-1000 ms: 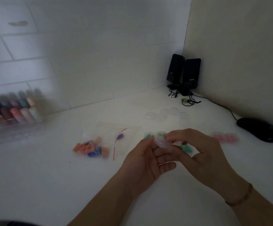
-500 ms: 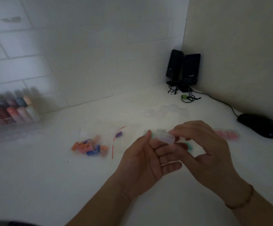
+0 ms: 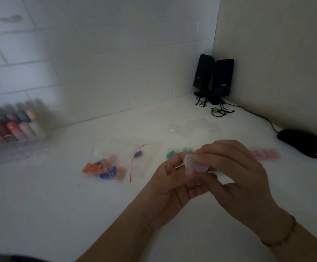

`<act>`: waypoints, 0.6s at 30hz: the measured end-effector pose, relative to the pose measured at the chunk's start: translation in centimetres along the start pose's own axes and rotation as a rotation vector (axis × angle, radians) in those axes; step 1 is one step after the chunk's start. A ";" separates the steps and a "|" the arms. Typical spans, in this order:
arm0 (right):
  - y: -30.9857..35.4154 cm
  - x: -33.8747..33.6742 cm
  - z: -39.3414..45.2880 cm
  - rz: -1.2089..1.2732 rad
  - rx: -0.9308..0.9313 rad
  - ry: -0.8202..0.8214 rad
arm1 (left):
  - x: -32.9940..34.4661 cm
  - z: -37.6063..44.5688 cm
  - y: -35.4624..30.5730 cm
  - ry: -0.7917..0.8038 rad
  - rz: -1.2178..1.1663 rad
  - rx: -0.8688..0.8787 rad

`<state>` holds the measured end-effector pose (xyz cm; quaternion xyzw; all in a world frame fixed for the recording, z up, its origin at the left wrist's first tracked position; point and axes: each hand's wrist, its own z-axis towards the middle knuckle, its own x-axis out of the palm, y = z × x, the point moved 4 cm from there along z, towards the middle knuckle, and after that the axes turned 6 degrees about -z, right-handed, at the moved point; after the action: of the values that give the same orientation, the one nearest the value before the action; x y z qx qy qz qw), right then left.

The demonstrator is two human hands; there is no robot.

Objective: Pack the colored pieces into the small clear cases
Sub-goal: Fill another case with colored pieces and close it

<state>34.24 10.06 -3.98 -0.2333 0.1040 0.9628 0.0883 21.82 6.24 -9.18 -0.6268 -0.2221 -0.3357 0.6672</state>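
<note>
1. Grip: left hand (image 3: 170, 183) and right hand (image 3: 233, 174) both pinch one small clear case (image 3: 195, 163), held above the counter (image 3: 40, 205).
2. Step in hand: probably opening or closing this case; contents cannot be told.
3. Loose colored pieces (image 3: 104, 168) lie in a bag (image 3: 116, 154) to the left; empty cases (image 3: 193, 125) sit beyond.
4. Next move likely calls for a free hand to fetch pieces.

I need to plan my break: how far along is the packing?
Partly done. Cases with green pieces and pink pieces already lie on the table. Both the left hand and right hand hold one clear case. Left: loose pieces in the bag and empty cases behind.
</note>
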 end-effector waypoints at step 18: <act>0.7 -0.9 -0.4 -0.040 -0.043 -0.108 | 0.0 0.0 -0.4 0.034 -0.153 0.095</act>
<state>35.04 9.16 -3.85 -0.1848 0.0739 0.9740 0.1078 21.53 6.26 -8.90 -0.5698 -0.2736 -0.3855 0.6722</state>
